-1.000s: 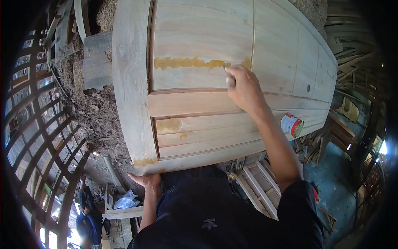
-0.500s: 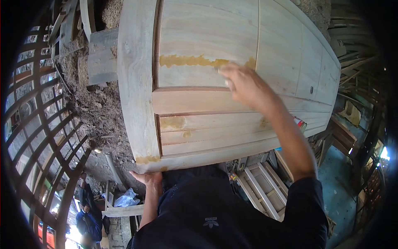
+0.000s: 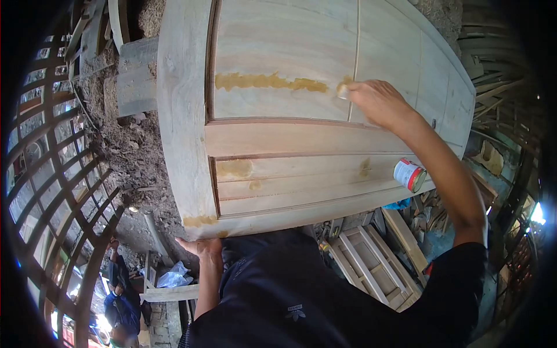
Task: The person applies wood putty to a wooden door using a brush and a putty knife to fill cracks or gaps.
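Note:
A pale panelled wooden door lies before me, with streaks and patches of yellow-brown filler on it. My right hand is closed on a small pale flat spreader, held at a filler patch beside the panel's groove. Left of it runs a long filler streak. My left hand rests against the door's near left edge, one digit stretched out and the other fingers partly hidden. A red-and-white tin stands on the door below my right forearm.
Stacked wooden frames lie below the door, right of my body. A wooden lattice rises at the left. Another person is at the lower left, near a clear plastic bag. Wood scraps lie around the door.
My right hand has moved right, from the end of the long streak to the patch by the groove. The tin now shows fully. My left hand stays at the edge.

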### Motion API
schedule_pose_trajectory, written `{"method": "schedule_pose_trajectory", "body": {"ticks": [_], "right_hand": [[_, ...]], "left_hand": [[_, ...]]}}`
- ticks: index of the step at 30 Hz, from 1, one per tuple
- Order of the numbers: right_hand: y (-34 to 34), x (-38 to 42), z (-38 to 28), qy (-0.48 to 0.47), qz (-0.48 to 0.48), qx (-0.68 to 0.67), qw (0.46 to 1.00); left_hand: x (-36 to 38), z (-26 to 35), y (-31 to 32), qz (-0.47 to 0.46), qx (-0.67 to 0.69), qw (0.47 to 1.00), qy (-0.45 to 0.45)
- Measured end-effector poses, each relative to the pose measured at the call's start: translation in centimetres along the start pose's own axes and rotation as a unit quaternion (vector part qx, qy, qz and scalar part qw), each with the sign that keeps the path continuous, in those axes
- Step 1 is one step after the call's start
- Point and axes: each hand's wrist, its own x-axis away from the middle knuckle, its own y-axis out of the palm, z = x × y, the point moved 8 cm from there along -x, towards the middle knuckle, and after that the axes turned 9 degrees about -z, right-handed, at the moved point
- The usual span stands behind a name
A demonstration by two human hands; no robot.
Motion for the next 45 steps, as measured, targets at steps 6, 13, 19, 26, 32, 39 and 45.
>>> {"method": "schedule_pose_trajectory", "body": {"ticks": [6, 13, 19, 26, 32, 39, 45], "right_hand": [[-4.6, -2.8, -4.7, -0.084, 0.176, -0.047, 0.98], [2.3, 2.4, 0.6, -0.028, 0.143, -0.175, 0.974], [4.1, 0.2, -4.0, 0.055, 0.388, -0.431, 0.813], [1.7, 1.0, -1.9, 0.104, 0.221, -0.443, 0.863], [1.6, -0.4, -3.2, 0.065, 0.009, -0.44, 0.896], [3.4, 0.3, -3.0, 0.074, 0.237, -0.373, 0.894], [3.0, -0.8, -1.0, 0.119, 0.194, -0.415, 0.881]], "left_hand": [[1.3, -0.5, 1.4, 0.01, -0.004, 1.0, 0.009], [1.1, -0.3, 0.9, 0.011, -0.013, 1.0, 0.016], [0.6, -0.3, 0.5, 0.02, -0.024, 0.999, 0.013], [1.2, -0.5, 1.4, 0.018, -0.025, 0.999, 0.023], [0.8, -0.3, 0.4, 0.03, -0.016, 0.999, 0.011], [0.0, -0.4, 0.1, 0.02, -0.013, 1.0, 0.008], [0.1, -0.3, -0.6, 0.009, -0.006, 1.0, -0.001]]}}
